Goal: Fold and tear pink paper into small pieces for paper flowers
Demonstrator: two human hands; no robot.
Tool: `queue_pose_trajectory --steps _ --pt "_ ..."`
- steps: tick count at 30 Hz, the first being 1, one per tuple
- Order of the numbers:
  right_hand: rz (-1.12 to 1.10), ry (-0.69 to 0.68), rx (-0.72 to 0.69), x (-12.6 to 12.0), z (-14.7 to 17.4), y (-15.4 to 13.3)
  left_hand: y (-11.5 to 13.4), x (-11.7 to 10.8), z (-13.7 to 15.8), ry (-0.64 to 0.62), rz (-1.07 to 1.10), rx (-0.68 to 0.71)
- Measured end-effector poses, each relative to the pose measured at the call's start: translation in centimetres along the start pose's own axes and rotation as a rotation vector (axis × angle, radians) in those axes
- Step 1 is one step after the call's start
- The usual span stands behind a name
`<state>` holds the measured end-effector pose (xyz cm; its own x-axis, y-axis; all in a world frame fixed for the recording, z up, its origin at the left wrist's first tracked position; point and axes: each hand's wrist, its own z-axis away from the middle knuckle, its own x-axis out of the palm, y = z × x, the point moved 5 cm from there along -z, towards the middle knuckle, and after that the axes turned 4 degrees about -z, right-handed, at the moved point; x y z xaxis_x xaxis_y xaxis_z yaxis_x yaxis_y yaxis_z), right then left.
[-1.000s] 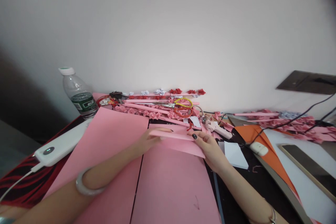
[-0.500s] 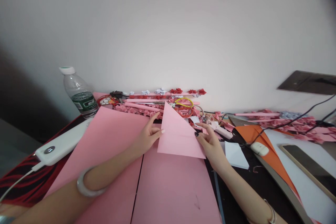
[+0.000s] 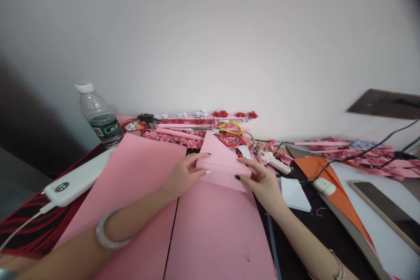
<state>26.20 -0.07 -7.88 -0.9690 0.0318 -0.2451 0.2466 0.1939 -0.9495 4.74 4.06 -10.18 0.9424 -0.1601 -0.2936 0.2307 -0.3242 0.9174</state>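
A pink paper sheet [image 3: 219, 153] with one slanted edge is held between both hands, above larger pink sheets [image 3: 219, 232] lying on the table. My left hand [image 3: 183, 173] pinches its left edge between thumb and fingers. On the opposite edge, my right hand [image 3: 260, 181] grips the paper with the thumb below and fingers above. A crosswise bend runs through the paper between the two hands. Just behind it lie scissors with yellow and red handles [image 3: 230, 127], among pink paper flowers [image 3: 193, 142].
At the left stand a water bottle [image 3: 104, 118] and a white power bank [image 3: 77, 179] with a cable. A pink glue gun [image 3: 275, 162], white paper squares [image 3: 295, 194], a white mouse-like device [image 3: 324, 186], orange paper [image 3: 343, 197] and a phone [image 3: 389, 210] lie to the right.
The paper went from nearly flat to bent across its middle. My left fingers came down from pointing upward to pinch its edge, and my right hand shifted slightly left.
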Motion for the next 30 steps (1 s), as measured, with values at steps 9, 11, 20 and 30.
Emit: queue_pose_trajectory --steps 9,11,20,30 --pt "0.304 0.152 -0.2 -0.9 0.8 -0.4 2.2 -0.8 0.4 0.12 -0.241 0.252" --pt "0.319 0.172 -0.246 -1.0 0.9 -0.7 2.3 -1.0 0.6 0.156 -0.251 0.304" --pt "0.163 0.167 -0.376 -1.1 1.2 -2.3 3.6 -1.2 1.0 0.152 -0.278 0.407" --pt "-0.443 0.087 -0.044 -0.7 0.4 -0.4 3.7 -0.6 1.5 0.021 -0.173 0.353"
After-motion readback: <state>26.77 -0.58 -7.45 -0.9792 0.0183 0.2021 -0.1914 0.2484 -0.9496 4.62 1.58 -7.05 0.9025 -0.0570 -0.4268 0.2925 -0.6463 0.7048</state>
